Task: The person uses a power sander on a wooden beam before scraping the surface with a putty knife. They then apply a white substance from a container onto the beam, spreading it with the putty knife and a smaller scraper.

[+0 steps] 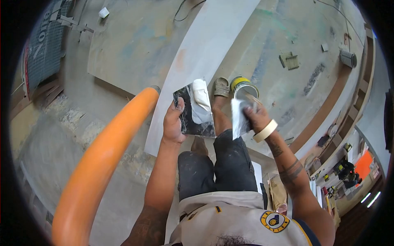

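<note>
The left hand (173,125) has its grip clamped on the edge of a dark board (193,112) carrying a heap of white putty (201,98). Just right of it, level and nearer the heap, the right hand (255,117) grips a wide scraper blade (237,119), a tape roll (265,131) around its wrist.

Orange pipe (98,164) cut off at bottom edge.

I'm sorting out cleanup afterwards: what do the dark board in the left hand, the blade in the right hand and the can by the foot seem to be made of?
The dark board looks like glossy stone-patterned tile or laminate, smeared with white paste. The blade seems thin shiny metal or plastic; hard to tell. The can looks like metal, with a yellow label band and bright rim.
</note>
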`<state>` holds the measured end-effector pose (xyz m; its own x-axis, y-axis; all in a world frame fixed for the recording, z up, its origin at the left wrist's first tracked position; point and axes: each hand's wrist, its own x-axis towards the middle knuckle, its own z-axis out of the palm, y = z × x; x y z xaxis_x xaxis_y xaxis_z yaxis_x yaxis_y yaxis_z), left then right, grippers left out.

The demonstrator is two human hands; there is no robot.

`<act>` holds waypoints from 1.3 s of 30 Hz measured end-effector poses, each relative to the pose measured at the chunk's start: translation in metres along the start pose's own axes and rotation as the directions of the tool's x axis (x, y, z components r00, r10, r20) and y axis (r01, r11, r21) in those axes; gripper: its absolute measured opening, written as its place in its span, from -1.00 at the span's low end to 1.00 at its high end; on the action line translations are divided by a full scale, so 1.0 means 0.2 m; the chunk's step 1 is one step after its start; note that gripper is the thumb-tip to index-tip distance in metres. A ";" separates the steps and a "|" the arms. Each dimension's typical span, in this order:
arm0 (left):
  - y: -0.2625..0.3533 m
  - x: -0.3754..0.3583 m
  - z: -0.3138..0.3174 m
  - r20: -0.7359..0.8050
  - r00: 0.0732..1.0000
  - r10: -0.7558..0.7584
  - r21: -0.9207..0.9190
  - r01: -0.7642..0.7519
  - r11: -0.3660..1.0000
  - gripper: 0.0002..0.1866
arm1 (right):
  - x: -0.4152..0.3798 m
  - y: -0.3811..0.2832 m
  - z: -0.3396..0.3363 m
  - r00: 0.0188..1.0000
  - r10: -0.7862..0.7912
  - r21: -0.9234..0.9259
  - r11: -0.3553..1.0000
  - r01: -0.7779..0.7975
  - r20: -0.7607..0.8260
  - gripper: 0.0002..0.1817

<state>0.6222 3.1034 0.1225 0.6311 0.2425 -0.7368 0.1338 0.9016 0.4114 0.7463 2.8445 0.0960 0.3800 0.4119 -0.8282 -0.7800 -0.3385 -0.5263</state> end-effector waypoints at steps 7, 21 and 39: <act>-0.05 -0.11 0.05 -0.150 0.922 0.357 0.222 -0.320 0.921 -0.65 | -0.24 -0.22 0.26 0.982 -0.115 0.075 0.989 0.127 -0.150 -0.68; -0.29 -0.63 -0.47 0.276 0.943 0.188 0.569 -0.318 0.758 -0.69 | -0.45 0.20 0.70 0.570 -0.731 -0.367 0.681 0.633 -0.375 -0.74; -0.30 -1.06 -1.16 -0.081 0.958 0.274 -0.096 -0.281 0.955 -0.67 | -0.54 0.63 0.95 0.529 -0.685 -0.744 -0.029 0.668 0.501 -0.54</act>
<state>0.3030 3.0807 0.1290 0.5792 0.5082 -0.6374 -0.1228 0.8273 0.5481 0.5129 2.9194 0.1558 0.4865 0.8735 0.0191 0.6459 -0.3448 -0.6811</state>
